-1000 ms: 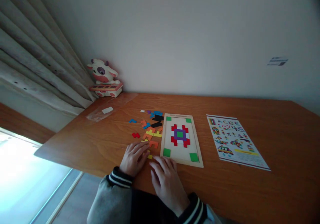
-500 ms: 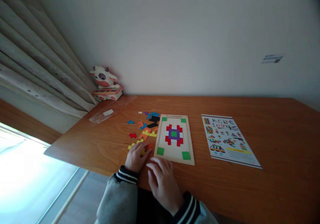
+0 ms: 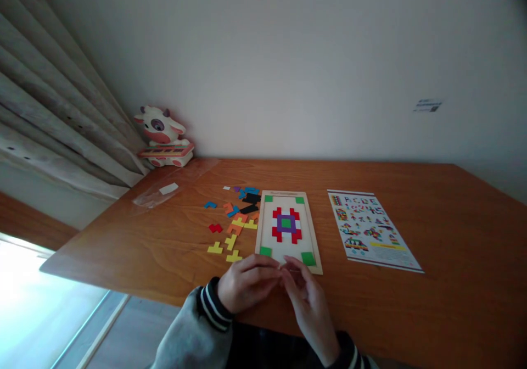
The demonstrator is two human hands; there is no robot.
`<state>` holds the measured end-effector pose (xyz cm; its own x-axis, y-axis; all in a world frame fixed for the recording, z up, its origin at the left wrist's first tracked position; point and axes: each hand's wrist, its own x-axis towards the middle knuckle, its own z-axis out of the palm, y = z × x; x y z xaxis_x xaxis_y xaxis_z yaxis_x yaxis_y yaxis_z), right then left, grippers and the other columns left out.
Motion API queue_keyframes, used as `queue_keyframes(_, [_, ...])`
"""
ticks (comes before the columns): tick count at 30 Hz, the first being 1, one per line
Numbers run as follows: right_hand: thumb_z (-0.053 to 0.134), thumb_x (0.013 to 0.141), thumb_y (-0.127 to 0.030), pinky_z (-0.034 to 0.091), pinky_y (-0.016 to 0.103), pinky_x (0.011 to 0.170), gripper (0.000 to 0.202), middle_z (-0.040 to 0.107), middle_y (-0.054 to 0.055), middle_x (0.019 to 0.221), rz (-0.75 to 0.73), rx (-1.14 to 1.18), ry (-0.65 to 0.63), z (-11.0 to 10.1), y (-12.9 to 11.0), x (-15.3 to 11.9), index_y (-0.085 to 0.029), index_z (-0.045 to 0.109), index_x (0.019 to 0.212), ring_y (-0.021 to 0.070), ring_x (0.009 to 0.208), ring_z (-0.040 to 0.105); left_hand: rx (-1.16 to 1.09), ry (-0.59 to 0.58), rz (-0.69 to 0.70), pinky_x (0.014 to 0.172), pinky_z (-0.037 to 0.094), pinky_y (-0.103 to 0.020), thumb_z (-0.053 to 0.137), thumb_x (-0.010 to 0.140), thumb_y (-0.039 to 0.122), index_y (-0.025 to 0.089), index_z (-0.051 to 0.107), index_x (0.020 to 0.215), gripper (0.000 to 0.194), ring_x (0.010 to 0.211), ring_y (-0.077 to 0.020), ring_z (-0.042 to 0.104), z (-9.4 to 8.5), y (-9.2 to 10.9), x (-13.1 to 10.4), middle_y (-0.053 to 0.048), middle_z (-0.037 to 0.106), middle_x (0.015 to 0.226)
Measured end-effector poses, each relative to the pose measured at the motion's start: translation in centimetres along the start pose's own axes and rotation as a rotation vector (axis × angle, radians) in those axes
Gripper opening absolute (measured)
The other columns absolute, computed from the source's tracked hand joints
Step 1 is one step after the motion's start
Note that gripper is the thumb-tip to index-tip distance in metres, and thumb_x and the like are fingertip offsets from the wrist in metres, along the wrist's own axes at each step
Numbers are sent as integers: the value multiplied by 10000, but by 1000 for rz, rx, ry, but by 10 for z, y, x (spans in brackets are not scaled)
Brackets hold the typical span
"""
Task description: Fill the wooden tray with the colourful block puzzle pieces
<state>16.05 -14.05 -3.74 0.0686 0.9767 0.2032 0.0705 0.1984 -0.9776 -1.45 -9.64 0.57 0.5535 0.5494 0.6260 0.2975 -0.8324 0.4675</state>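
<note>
My left hand point(image 3: 251, 282) and my right hand point(image 3: 309, 303) meet fingertip to fingertip at the near edge of a wooden puzzle board point(image 3: 267, 207). Both are closed in a pinch; whatever lies between the fingertips is too hidden to name. On the board, red, white and purple pieces surround a green square point(image 3: 286, 223) in the middle. Green squares also mark the corners, such as the near right one point(image 3: 308, 258). Left of the board, close to my left hand, lie yellow T-shaped pieces point(image 3: 214, 248).
More loose pieces lie left of the board: a red one point(image 3: 215, 228), blue ones point(image 3: 210, 205) and black ones point(image 3: 251, 198). A printed pattern sheet point(image 3: 382, 256) lies on the right. Far left are a clear plastic bag point(image 3: 150, 197) and a cow toy keyboard point(image 3: 167, 152).
My left hand has moved right, off the loose pieces, to meet my right hand. A red-orange piece beside its fingers no longer shows on the table. The view has shifted slightly.
</note>
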Motion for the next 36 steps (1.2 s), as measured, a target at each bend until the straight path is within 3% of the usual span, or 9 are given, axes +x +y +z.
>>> queue_keyframes(4, [514,980,-322,624,331,750,232,715,104,1049,-100,-212,-7,-13,-1,5,-208,602,1161,211,879,720,110,-106,-1,902,580,-301,565,936,145,217,648,1139,231,1046,-179,671,3,-11,2,-89,687,1155])
queue_keyframes(7, [528,971,-289,606,360,819,207,697,95,1057,-260,-450,1,-17,-2,5,-229,618,1147,223,948,698,231,-18,-57,843,581,-336,613,910,200,231,674,1058,162,956,-192,686,1,-15,-10,-79,720,1073])
queue_keyframes(9, [567,953,-300,598,379,845,217,690,84,1047,-339,-573,-75,-16,-3,4,-242,629,1153,231,962,686,240,36,-66,797,582,-329,646,893,212,233,677,1042,154,892,-188,693,-1,-14,-18,-68,741,998])
queue_keyframes(13, [658,897,-321,601,411,784,212,669,71,956,-412,-745,-231,-10,-3,2,-243,677,1093,242,873,669,231,-19,-56,762,575,-324,636,892,181,219,684,1053,172,843,-187,691,1,-12,-26,-62,756,950])
queue_keyframes(18, [589,942,-226,592,392,804,149,673,61,994,-435,-726,-293,-14,-2,1,-245,702,1037,220,896,652,215,-63,-127,745,568,-331,626,899,196,209,701,1027,149,813,-193,688,4,-15,-23,-63,760,926])
queue_keyframes(24, [474,994,-196,597,362,828,230,708,49,1007,-487,-705,-351,-22,-2,-1,-233,700,1017,199,896,658,103,-151,-45,727,569,-345,738,829,407,210,721,1051,298,820,-217,693,6,-15,-26,-58,773,908])
queue_keyframes(32, [626,920,-223,596,314,816,94,723,32,1000,-385,-582,-374,-31,1,6,-254,688,983,188,908,693,12,-159,18,793,589,-297,645,924,304,195,703,1095,211,824,-169,718,6,-16,-28,-54,780,934])
queue_keyframes(36, [695,852,-185,601,315,820,207,730,39,1005,-396,-567,-349,-33,2,4,-236,666,1050,198,909,706,8,-123,119,802,587,-278,662,910,252,174,687,1079,188,837,-163,719,7,-17,-28,-47,776,918])
